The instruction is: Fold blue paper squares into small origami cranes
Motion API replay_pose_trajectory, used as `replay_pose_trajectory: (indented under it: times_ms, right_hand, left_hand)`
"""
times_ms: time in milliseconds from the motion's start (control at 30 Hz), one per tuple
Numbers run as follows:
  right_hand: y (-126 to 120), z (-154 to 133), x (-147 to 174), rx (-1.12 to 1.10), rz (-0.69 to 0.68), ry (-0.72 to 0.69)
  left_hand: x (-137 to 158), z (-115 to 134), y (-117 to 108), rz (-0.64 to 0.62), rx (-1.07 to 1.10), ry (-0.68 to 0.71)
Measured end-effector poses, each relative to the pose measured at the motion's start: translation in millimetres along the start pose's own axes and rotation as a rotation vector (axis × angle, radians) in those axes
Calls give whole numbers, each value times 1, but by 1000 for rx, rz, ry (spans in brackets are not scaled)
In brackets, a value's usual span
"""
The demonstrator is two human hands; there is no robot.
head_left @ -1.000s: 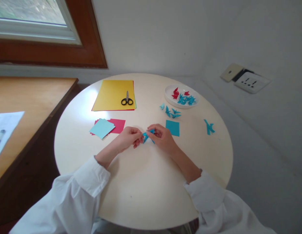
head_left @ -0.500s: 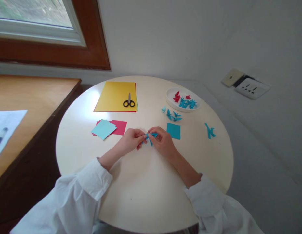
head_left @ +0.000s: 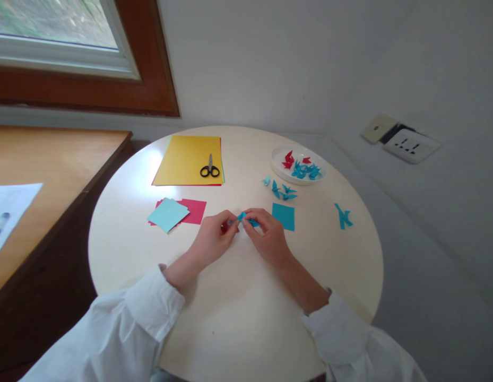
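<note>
A small blue origami crane [head_left: 242, 216] is pinched between both hands over the middle of the table, partly hidden by the fingers. My left hand [head_left: 217, 233] grips its left side with thumb and fingertips. My right hand [head_left: 267, 233] holds its right side, a blue point showing under the fingers. Just beyond the right hand lies a blue paper square [head_left: 283, 216]. Behind that sit several folded blue cranes [head_left: 286, 192] and a pale blue one [head_left: 266, 180].
A white dish [head_left: 276, 168] holds red and blue cranes. Black-handled scissors [head_left: 210, 168] rest on yellow sheets [head_left: 182, 159]. Light blue squares [head_left: 168, 214] overlap red squares [head_left: 195, 211] at left. Blue paper scraps [head_left: 343, 216] lie at right. A wooden desk [head_left: 63, 159] stands left.
The blue crane has been turned in the fingers; the point that hung below it no longer shows. Both hands still grip it in nearly the same place.
</note>
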State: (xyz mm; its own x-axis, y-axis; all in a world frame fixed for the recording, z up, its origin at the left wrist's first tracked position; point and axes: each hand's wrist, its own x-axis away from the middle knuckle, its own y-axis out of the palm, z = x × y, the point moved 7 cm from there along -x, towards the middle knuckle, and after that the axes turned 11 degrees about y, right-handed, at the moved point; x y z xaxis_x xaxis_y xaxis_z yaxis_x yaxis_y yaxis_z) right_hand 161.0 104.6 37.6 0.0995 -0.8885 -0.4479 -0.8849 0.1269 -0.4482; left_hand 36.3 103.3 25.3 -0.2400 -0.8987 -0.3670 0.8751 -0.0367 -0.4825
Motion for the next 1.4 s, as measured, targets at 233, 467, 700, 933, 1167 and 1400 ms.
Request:
replay_pose_trajectory:
  times_ms: [233, 467, 700, 933, 1167, 1400]
  right_hand:
    - [1, -1, 1, 34, 23, -14]
    - [2, -2, 1, 54, 31, -21]
    - [3, 0, 0, 56, 29, -13]
    - [6, 2, -2, 43, 33, -17]
    - [2, 0, -1, 84, 107, -10]
    - [-5, 5, -1, 22, 131, -9]
  left_hand:
    - [2, 2, 2, -38, -121, 53]
    - [2, 2, 3, -45, -145, 67]
    - [3, 0, 4, -53, -144, 53]
    - [0, -8, 1, -12, -153, 6]
    - [-3, -18, -4, 128, -21, -76]
    - [-4, -10, -6, 174, -8, -72]
